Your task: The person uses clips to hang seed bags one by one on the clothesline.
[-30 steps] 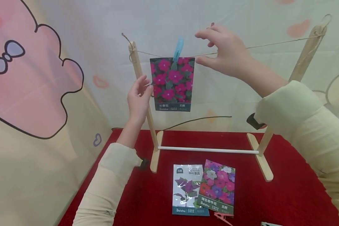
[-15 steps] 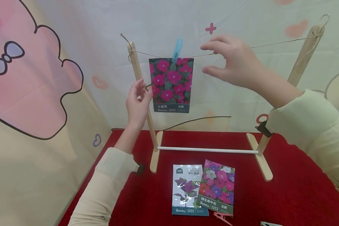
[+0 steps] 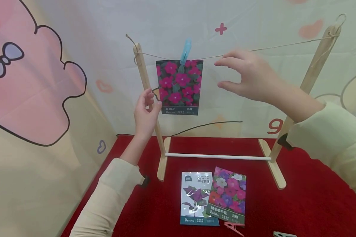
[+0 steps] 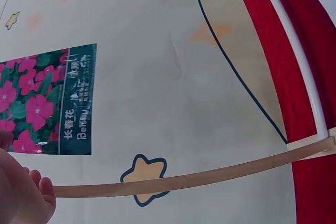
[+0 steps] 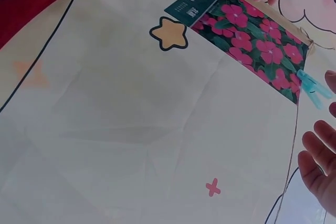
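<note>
The right hand (image 3: 249,71), fingers parted, is now held farther from the blue peg (image 3: 185,51); beneath the peg, seemingly secured, the packet (image 3: 181,89) is hung. Below-left of it, the left hand (image 3: 144,116) is held, fingers loosely bent.

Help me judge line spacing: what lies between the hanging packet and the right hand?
In the head view, only twine crosses the gap from the hanging packet to the right hand, with pale backdrop behind.
</note>
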Available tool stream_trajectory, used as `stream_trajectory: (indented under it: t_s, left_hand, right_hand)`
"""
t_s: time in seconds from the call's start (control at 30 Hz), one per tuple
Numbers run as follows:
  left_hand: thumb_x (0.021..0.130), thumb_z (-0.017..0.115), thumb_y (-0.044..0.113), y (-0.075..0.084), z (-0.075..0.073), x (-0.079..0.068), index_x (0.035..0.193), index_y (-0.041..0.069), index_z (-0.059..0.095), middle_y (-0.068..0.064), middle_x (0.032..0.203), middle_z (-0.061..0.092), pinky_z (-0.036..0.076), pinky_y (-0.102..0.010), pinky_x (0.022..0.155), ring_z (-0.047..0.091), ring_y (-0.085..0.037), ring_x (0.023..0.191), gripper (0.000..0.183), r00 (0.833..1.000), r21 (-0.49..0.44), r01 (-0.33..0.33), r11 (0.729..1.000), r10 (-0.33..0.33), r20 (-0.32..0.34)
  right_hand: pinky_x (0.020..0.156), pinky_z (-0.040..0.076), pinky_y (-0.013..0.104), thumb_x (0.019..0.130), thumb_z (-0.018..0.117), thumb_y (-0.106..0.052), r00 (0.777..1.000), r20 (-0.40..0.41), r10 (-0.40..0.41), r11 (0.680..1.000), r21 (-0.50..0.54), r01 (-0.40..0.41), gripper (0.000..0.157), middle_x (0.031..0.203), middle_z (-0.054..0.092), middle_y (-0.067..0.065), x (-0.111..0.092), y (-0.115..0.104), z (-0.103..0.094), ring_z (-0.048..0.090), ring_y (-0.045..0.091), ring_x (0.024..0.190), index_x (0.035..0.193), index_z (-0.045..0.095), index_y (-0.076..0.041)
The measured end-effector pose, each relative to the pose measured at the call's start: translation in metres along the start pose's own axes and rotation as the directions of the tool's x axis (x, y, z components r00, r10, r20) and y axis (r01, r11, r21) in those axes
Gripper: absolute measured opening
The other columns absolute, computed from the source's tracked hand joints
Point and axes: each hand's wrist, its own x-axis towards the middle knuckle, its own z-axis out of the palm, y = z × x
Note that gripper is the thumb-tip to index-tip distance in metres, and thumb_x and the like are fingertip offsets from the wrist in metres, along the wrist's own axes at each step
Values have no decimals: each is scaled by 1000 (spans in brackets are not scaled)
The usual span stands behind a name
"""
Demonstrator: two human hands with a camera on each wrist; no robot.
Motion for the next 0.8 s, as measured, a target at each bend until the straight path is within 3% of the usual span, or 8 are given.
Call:
stream_trajectory:
  t_s: [0.33,0.8]
  left_hand:
    - [86,55,16,-8,-1,-7,129,15,40,-4,120,50,41,-33,86,46,-17,107,46,999,22,14,1000,-15,40]
    - [86,54,16,-21,-6,-18,130,15,38,-5,122,47,41,-37,88,46,-22,109,47,997,75,6,997,-13,82]
  right_hand:
    - [79,46,44,71,71,-9,997,80,-13,1000,-8,14,42,103,58,15,-15,2,7,53,29,95,110,58,-1]
    - [78,46,45,66,74,-7,993,43,-110,994,27,109,43,101,59,15,-41,1,19,52,29,95,106,60,-2]
